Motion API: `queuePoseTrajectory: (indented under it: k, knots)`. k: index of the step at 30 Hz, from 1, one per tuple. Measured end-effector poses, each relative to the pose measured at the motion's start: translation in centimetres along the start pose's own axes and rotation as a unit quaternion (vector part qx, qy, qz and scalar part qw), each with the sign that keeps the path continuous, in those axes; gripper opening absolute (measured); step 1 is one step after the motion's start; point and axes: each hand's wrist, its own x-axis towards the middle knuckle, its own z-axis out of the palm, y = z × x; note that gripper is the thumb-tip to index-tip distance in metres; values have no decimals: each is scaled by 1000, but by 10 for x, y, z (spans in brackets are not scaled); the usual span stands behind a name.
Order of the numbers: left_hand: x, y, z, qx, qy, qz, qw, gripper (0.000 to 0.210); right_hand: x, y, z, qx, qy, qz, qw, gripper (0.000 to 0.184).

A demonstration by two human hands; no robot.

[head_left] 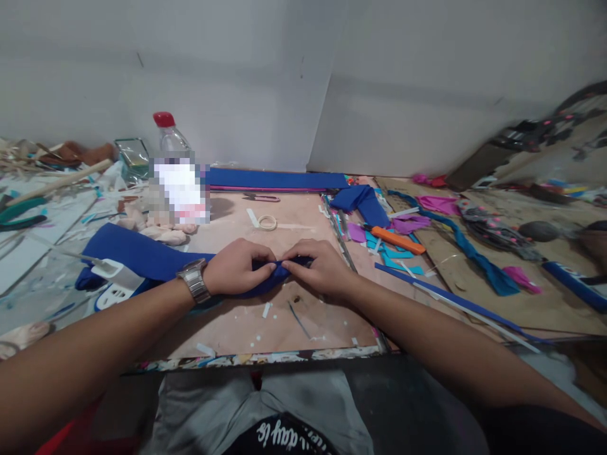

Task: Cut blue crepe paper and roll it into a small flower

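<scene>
A long blue fabric strip [152, 253] runs from the left side of the work board to its middle, where both hands pinch it. My left hand [239, 266], with a metal watch at the wrist, closes thumb and fingers on the strip. Right beside it, my right hand [320, 268] grips the strip's end the same way, the two thumbs almost touching. The cloth looks folded or gathered between the fingertips; the exact fold is hidden. Beyond the hands lies a roll of tape [267, 222], with small thread snips [262, 198] farther back.
An orange utility knife [397, 240] lies right of the board among fabric scraps. A folded blue piece [363, 201] sits behind it. At left are a white plug [116, 272], a red-capped bottle [171, 133] and green-handled pliers [21, 215]. A wall stands behind.
</scene>
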Motion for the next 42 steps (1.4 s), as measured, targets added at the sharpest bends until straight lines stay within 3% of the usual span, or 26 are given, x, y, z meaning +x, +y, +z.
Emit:
queuePoseTrajectory:
  k: [6,12,20,31,42]
  knots:
    - [2,1,-2,19,-2,-32,999,26,1,4,1,-2,14,-68,998,12]
    - [2,1,-2,109,17,-42,993,28,3,5,2,11,22,-62,998,15]
    - [1,6,-1,199,-7,-73,977,27,3,3,2,22,48,-74,996,15]
    - [2,7,-5,279,-9,-118,953,29,4,5,2,75,79,103,989,12]
    - [4,-5,-7,324,14,-153,934,33,6,4,-1,62,56,123,989,11]
